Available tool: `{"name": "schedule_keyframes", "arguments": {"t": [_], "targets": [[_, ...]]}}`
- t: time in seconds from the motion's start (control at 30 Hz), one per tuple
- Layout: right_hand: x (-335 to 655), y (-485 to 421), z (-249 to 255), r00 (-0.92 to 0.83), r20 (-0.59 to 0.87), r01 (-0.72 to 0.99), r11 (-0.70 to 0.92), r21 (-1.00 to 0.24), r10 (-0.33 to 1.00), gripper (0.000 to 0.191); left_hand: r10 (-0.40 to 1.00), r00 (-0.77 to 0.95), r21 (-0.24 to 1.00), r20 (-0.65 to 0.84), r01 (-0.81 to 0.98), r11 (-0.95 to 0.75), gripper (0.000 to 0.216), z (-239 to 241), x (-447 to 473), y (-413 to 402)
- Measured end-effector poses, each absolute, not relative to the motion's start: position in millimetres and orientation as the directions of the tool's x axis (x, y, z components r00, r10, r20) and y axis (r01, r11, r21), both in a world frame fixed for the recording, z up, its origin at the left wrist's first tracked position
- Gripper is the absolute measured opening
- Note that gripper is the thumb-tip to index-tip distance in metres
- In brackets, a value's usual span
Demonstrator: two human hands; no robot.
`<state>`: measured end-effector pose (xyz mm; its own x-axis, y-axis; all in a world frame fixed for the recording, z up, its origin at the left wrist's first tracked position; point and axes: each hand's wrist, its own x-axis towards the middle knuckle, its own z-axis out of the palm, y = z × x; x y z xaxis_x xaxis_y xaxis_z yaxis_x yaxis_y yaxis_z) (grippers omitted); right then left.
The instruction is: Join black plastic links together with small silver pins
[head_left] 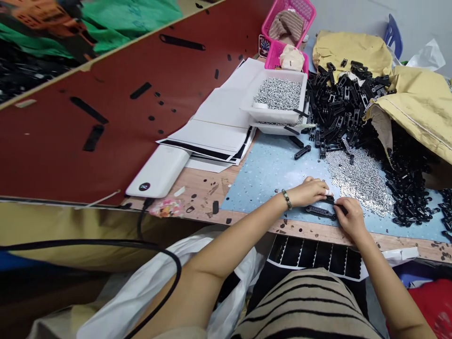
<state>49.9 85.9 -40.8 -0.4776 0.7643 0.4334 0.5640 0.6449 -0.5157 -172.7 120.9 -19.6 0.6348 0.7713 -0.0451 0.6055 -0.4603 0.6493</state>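
Observation:
At the front of the blue mat, my left hand and my right hand meet at a small black plastic part. Fingers of both hands are closed on it from either side. White tape or a wrap circles a left fingertip. Just below the left hand lies a long black plastic link, flat on the mat. Right beyond the hands spreads a pile of small silver screws, with tiny metal pieces along its left side.
Black plastic parts are heaped behind the screws, and more spill from a yellow sack at right. A white tub of screws stands behind, near pink baskets. Paper sheets and a white device lie left.

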Motion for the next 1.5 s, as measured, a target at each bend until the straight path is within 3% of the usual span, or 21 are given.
{"name": "schedule_keyframes", "arguments": {"t": [0.23,0.5,0.8,1.2,1.5], "targets": [[47,87,-42,-0.459,0.447,0.579,0.64,-0.506,0.768,0.007,0.783,0.621,0.631,-0.044,0.624,-0.46,0.019,-19,-171,119],[48,86,-40,-0.468,0.474,0.592,0.663,-0.458,0.746,0.009,0.75,0.662,0.531,-0.025,0.644,-0.551,0.016,-7,-166,132],[49,85,-39,-0.467,0.457,0.574,0.653,-0.494,0.757,0.006,0.768,0.636,0.603,-0.073,0.642,-0.474,0.017,-12,-168,126],[49,87,-43,-0.444,0.504,0.544,0.67,-0.506,0.741,0.007,0.783,0.622,0.49,0.011,0.679,-0.547,0.016,-1,-163,125],[47,82,-40,-0.485,0.447,0.587,0.658,-0.471,0.752,0.007,0.758,0.644,0.495,-0.103,0.694,-0.523,0.015,0,-161,127]]}}
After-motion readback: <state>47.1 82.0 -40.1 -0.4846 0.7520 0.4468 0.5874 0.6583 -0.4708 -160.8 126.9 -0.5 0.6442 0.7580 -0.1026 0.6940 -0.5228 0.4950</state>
